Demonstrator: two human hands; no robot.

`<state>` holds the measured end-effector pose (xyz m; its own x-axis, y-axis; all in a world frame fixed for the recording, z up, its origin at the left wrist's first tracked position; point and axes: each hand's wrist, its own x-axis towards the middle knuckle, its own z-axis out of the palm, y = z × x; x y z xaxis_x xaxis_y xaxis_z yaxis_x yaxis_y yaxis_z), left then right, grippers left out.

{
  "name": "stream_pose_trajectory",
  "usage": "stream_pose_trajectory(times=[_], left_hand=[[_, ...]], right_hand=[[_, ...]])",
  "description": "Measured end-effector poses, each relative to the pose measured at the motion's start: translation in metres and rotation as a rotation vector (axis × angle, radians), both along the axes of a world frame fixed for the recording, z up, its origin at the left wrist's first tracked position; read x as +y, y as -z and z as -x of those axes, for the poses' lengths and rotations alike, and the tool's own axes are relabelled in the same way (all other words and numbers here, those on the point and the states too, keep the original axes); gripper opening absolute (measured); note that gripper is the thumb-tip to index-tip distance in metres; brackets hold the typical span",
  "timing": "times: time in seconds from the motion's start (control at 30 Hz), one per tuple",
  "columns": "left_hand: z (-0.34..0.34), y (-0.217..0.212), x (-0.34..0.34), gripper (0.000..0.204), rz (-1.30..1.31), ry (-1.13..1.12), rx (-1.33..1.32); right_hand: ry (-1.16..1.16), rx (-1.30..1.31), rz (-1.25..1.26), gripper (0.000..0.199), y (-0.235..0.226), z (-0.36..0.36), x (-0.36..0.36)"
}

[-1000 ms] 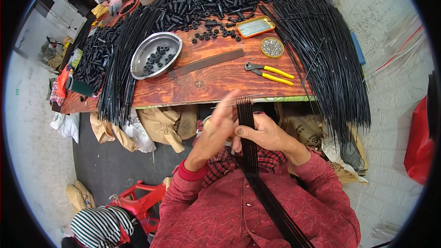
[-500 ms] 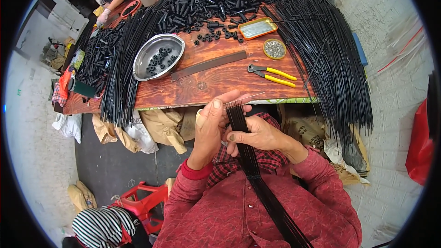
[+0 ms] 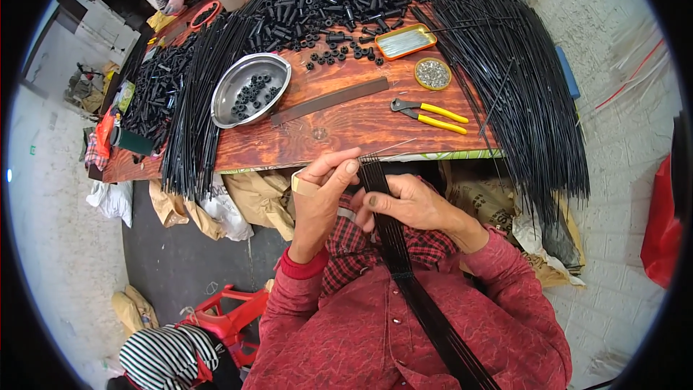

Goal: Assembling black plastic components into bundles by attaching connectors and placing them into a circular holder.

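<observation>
My left hand (image 3: 321, 191), with a tan bandage on one finger, pinches thumb to fingertips beside the top of a flat bundle of thin black strands (image 3: 395, 249). A thin metal needle (image 3: 395, 146) sticks out to the right across the strand tips; its left end runs to my pinched fingertips. Around the bundle, just below its top, my right hand (image 3: 408, 206) is closed, thumb lying over the front. Below that hand the bundle runs down over my red jacket, with a cross binding partway along.
On the wooden table (image 3: 289, 148) lie yellow-handled pliers (image 3: 429, 115), a dark flat bar (image 3: 330, 101), a steel bowl (image 3: 216, 101) of black parts, a dish of small metal bits (image 3: 432, 74) and a tin of thin rods (image 3: 406, 42). Long black rods flank them. A co-worker sits far left.
My left hand has drawn slightly left, its fingers no longer reaching behind the bundle's top. My right hand keeps its hold. The co-worker's gloved hand has moved up and right.
</observation>
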<state>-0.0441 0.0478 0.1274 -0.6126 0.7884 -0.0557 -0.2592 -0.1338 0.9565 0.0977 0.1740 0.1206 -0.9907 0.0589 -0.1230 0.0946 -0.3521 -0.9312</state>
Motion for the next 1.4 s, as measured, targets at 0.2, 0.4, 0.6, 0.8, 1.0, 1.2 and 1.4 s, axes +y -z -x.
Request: stream_pose_trajectory(times=[0.2, 0.4, 0.6, 0.8, 1.0, 1.2, 1.4], left_hand=[[0.000, -0.005, -0.005, 0.025, -0.030, -0.028, 0.080], [0.003, -0.007, -0.007, 0.025, 0.038, -0.032, 0.146], [0.005, -0.006, -0.010, 0.025, 0.028, -0.025, 0.151], [0.003, -0.010, -0.008, 0.025, 0.077, -0.040, 0.099], [0.005, -0.010, -0.007, 0.025, 0.089, -0.039, 0.105], [0.007, -0.011, -0.005, 0.026, 0.072, -0.004, 0.088], [0.009, -0.012, -0.002, 0.027, 0.088, 0.035, 0.081]], right_hand=[[0.219, -0.012, -0.169, 0.035, -0.007, -0.002, -0.002], [0.255, -0.093, -0.506, 0.025, -0.008, -0.008, 0.002], [0.301, -0.081, -0.363, 0.019, 0.000, -0.003, -0.004], [0.229, 0.015, -0.072, 0.029, -0.001, 0.004, -0.003], [0.191, -0.059, 0.061, 0.035, -0.011, 0.005, -0.005], [0.165, -0.031, 0.007, 0.035, -0.011, 0.007, -0.001], [0.167, -0.060, -0.023, 0.032, -0.018, 0.006, 0.002]])
